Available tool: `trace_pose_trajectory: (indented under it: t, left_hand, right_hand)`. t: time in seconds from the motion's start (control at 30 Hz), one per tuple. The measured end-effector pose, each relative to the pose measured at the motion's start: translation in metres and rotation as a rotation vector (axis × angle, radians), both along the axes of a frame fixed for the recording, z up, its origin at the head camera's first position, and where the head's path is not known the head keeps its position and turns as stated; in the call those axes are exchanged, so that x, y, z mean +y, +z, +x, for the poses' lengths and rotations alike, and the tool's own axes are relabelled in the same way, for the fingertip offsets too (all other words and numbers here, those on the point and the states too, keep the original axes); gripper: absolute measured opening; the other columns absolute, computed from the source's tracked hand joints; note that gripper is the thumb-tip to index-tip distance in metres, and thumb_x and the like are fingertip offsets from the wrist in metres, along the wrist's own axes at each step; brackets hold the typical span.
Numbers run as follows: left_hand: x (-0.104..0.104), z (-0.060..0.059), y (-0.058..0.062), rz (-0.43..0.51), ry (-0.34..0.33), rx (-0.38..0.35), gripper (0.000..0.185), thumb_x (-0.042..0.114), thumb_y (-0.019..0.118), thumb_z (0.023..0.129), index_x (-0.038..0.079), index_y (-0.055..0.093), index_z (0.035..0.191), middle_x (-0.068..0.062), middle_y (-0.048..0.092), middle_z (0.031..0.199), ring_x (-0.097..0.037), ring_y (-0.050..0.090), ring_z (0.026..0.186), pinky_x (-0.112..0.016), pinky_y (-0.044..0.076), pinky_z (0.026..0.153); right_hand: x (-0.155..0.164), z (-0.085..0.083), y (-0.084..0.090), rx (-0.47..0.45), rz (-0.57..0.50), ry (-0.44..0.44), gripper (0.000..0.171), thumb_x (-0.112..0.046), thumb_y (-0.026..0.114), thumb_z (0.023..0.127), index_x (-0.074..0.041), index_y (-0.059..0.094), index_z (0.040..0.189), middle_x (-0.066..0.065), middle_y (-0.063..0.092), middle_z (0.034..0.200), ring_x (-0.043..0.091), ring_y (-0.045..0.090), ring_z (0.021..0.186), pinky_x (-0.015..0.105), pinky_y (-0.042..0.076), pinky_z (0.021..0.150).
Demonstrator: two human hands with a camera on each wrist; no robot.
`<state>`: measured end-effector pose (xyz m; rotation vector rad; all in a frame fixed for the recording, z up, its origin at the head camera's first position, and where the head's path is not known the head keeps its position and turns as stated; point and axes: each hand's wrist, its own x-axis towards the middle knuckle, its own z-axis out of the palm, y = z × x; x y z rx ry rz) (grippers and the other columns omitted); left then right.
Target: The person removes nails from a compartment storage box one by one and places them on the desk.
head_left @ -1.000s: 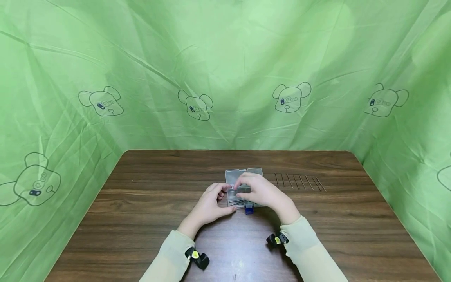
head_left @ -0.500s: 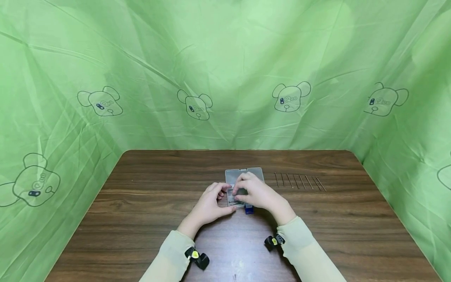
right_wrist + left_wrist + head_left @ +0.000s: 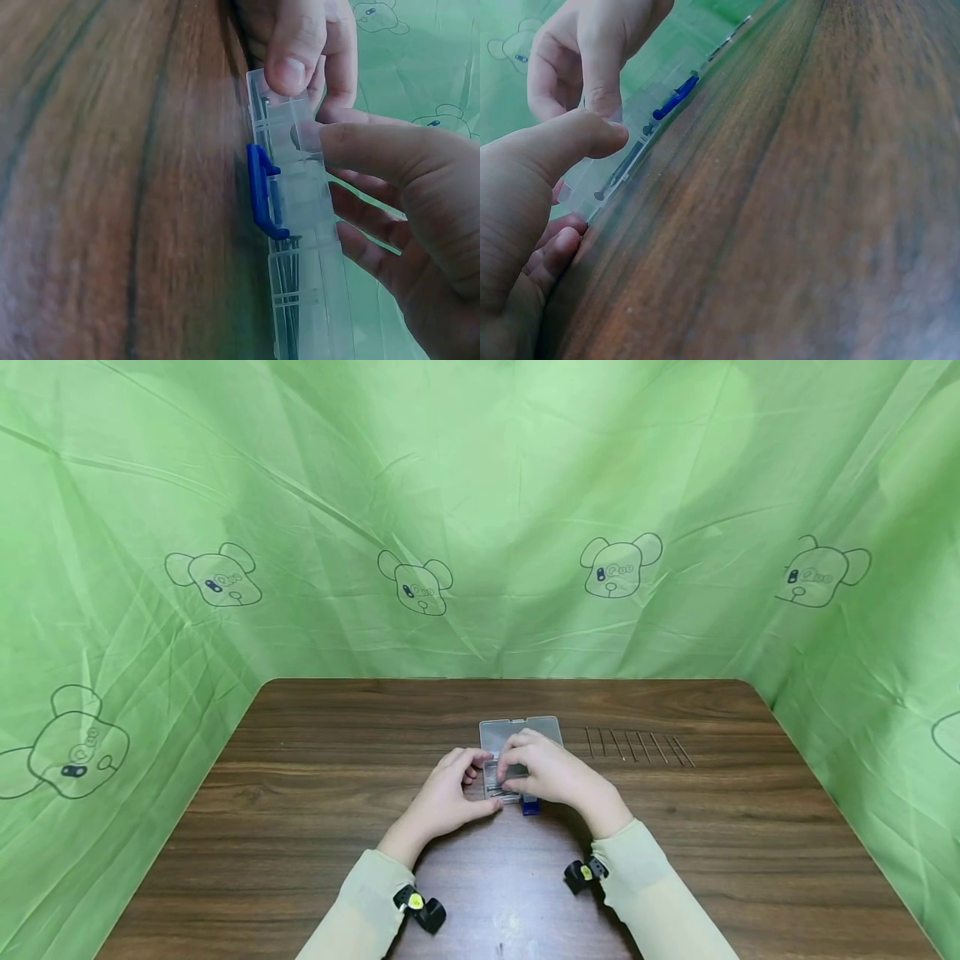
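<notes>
A clear plastic case [image 3: 517, 727] lies on the table with its lid raised at the back. Its blue latch [image 3: 259, 191] hangs at the front edge. Long thin nails [image 3: 289, 300] show through the wall of the front compartments. My left hand [image 3: 442, 797] grips the case's left end, thumb at the near corner and fingers round the far side. Over the case bends my right hand [image 3: 551, 768], thumb and fingertips dipping into the left compartments. I cannot tell whether a nail is between them.
To the right of the case, several nails [image 3: 643, 747] lie in a spaced row on the brown wooden table [image 3: 300, 827]. A green curtain [image 3: 480, 643] with printed bear heads hangs behind the table and along both sides.
My right hand has lowered slightly toward the front left of the case, and its thumb and fingertips have come closer together. The left hand keeps its place.
</notes>
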<state>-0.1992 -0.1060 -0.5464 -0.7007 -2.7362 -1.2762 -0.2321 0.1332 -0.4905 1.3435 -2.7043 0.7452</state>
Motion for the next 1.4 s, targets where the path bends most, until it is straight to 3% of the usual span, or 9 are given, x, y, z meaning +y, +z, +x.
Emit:
trace_pose_trajectory:
  t: [0.3, 0.53, 0.77, 0.93, 1.2, 1.4]
  left_hand:
    - [-0.0004, -0.0001, -0.0011, 0.004, 0.002, 0.0, 0.07, 0.039, 0.096, 0.083, 0.017, 0.065, 0.142, 0.001, 0.065, 0.124, -0.012, 0.06, 0.103, -0.034, 0.054, 0.093]
    - [0.0002, 0.0007, -0.0022, -0.005, 0.001, 0.033, 0.07, 0.037, 0.096, 0.083, 0.018, 0.065, 0.142, 0.002, 0.065, 0.126, -0.011, 0.06, 0.102, -0.032, 0.054, 0.092]
    - [0.0001, 0.0004, -0.0006, -0.007, 0.004, 0.004, 0.07, 0.036, 0.096, 0.083, 0.018, 0.065, 0.143, 0.001, 0.065, 0.129, -0.012, 0.061, 0.104, -0.033, 0.054, 0.093]
    - [0.0, 0.0002, -0.0006, -0.01, 0.005, 0.004, 0.07, 0.036, 0.096, 0.083, 0.017, 0.065, 0.142, 0.0, 0.065, 0.129, -0.012, 0.061, 0.104, -0.034, 0.055, 0.093]
    - [0.0001, -0.0004, -0.0014, -0.017, 0.006, 0.004, 0.07, 0.037, 0.096, 0.083, 0.016, 0.065, 0.142, 0.0, 0.065, 0.125, -0.012, 0.061, 0.103, -0.033, 0.054, 0.093]
    - [0.0, -0.0005, -0.0022, -0.016, 0.011, 0.012, 0.07, 0.038, 0.096, 0.083, 0.017, 0.065, 0.141, 0.002, 0.064, 0.121, -0.012, 0.06, 0.102, -0.033, 0.054, 0.092]
  right_hand:
    - [-0.0011, 0.0042, 0.003, -0.025, 0.018, -0.01, 0.01, -0.015, 0.091, 0.09, -0.018, 0.082, 0.094, -0.003, 0.068, 0.107, 0.021, 0.061, 0.111, 0.043, 0.053, 0.103]
    - [-0.0019, 0.0041, -0.0014, -0.017, 0.015, 0.015, 0.01, -0.013, 0.092, 0.088, -0.017, 0.089, 0.097, -0.006, 0.069, 0.101, 0.013, 0.065, 0.099, 0.035, 0.057, 0.096]
    - [-0.0061, 0.0049, -0.0037, 0.009, 0.021, -0.003, 0.012, -0.017, 0.094, 0.086, -0.02, 0.09, 0.097, -0.008, 0.067, 0.099, 0.01, 0.065, 0.093, 0.03, 0.057, 0.088]
    - [-0.007, 0.0059, -0.0038, 0.006, 0.029, -0.008, 0.013, -0.017, 0.093, 0.086, -0.019, 0.09, 0.099, -0.006, 0.069, 0.102, 0.012, 0.066, 0.097, 0.032, 0.058, 0.09]
    - [-0.0088, 0.0045, -0.004, -0.008, 0.076, -0.002, 0.007, -0.019, 0.092, 0.088, -0.018, 0.085, 0.089, -0.005, 0.069, 0.104, 0.014, 0.066, 0.1, 0.035, 0.057, 0.094]
    - [-0.0082, 0.0052, -0.0055, 0.045, 0.071, 0.028, 0.01, -0.019, 0.092, 0.087, -0.018, 0.089, 0.096, -0.004, 0.07, 0.104, 0.015, 0.066, 0.101, 0.034, 0.057, 0.095]
